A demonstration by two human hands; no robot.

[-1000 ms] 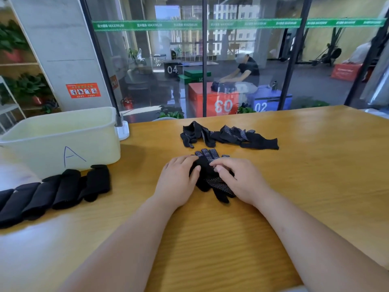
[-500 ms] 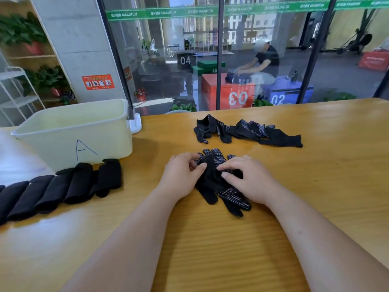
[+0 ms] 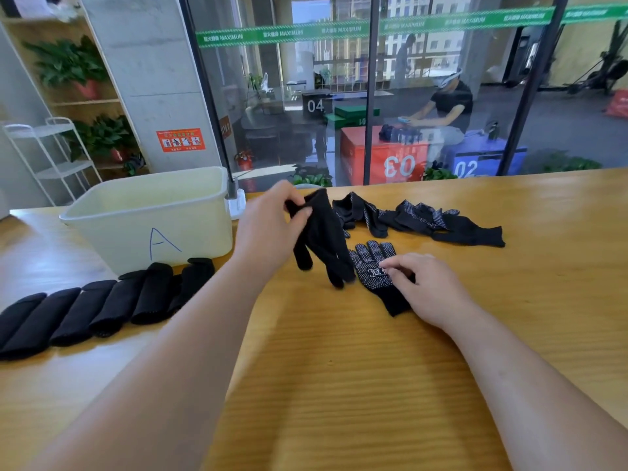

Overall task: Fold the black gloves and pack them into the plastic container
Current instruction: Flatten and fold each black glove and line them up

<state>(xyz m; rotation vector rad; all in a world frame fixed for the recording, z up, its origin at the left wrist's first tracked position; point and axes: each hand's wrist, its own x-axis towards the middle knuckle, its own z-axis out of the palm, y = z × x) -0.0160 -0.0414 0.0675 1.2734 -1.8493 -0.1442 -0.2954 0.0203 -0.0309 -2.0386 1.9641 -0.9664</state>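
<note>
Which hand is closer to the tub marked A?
Left. The left hand, holding a plain glove, is just right of the tub; the right hand is farther right, on a dotted glove.

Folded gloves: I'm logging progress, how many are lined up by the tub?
6 folded gloves in one overlapping row on the table, from in front of the plastic container to the left frame edge; more may be cut off there.
</note>
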